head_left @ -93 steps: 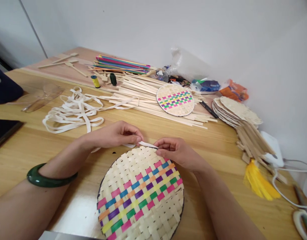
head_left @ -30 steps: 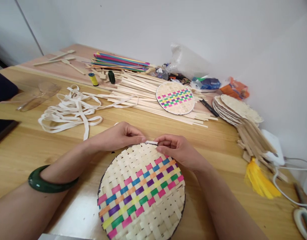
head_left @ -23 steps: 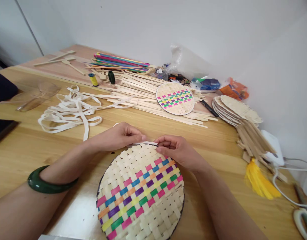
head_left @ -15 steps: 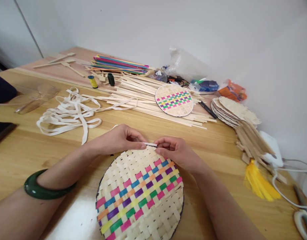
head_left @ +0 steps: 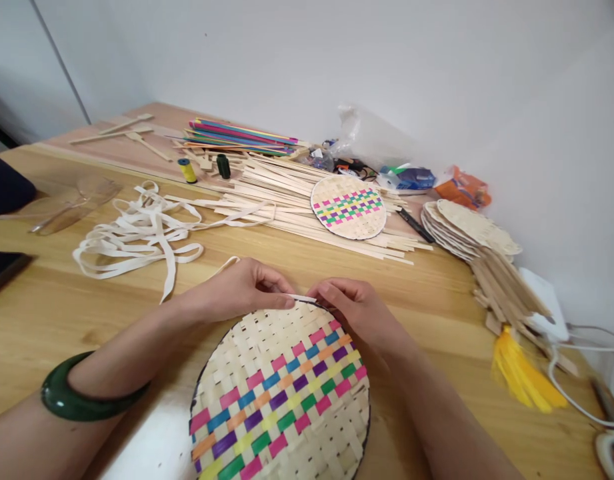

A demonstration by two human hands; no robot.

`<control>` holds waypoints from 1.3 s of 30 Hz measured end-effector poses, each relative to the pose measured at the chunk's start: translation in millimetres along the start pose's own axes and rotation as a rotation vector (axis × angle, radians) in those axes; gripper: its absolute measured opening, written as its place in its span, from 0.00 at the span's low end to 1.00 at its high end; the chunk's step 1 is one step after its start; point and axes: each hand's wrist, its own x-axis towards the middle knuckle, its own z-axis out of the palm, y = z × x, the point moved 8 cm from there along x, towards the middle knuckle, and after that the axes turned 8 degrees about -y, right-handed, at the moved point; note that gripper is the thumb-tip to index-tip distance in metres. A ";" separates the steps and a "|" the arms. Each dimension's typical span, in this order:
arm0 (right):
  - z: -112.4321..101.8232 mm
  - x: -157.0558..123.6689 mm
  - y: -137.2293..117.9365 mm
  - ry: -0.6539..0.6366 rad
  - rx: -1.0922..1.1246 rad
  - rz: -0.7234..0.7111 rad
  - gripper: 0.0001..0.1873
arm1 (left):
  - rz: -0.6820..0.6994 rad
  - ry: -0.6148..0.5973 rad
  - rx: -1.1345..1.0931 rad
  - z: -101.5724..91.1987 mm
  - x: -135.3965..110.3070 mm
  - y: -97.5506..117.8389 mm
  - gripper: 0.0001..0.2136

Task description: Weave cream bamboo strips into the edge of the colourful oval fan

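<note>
A round woven fan panel (head_left: pixel 287 383), pale strips crossed by pink, blue, orange, purple, yellow and green bands, is tilted up in front of me with a dark line along its rim. My left hand (head_left: pixel 247 290) pinches its top edge, thumb on the front and fingers behind. A short stretch of white ribbon (head_left: pixel 303 298) lies along that edge between my hands. My right hand (head_left: pixel 359 310) is closed at the ribbon's right end, thumb against the curled fingers; its fingertips are partly hidden. A green bangle (head_left: pixel 94 387) circles my left wrist.
Loose white ribbon (head_left: pixel 157 233) lies tangled at left. Behind are pale strips (head_left: pixel 267 183), a second woven disc (head_left: pixel 349 207), coloured strips (head_left: pixel 241 135) and thread spools (head_left: pixel 187 171). At right are stacked discs (head_left: pixel 471 230), a yellow tassel (head_left: pixel 524 370) and scissors (head_left: pixel 611 453).
My right thumb has lifted from the fan's front face and now rests against the fingers at the rim. My left hand keeps its pinch. The whole view has shifted slightly downward.
</note>
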 end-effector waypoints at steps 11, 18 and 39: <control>4.7 0.4 10.0 -0.067 0.002 0.077 0.15 | 0.050 0.006 0.054 1.8 -0.7 6.1 0.11; 6.4 -1.2 8.3 -0.118 -0.033 0.058 0.11 | 0.053 -0.020 0.073 6.0 -1.9 8.2 0.14; 3.2 -1.1 7.6 -0.060 -0.042 0.104 0.12 | 0.079 0.054 0.006 -3.5 -0.7 8.3 0.11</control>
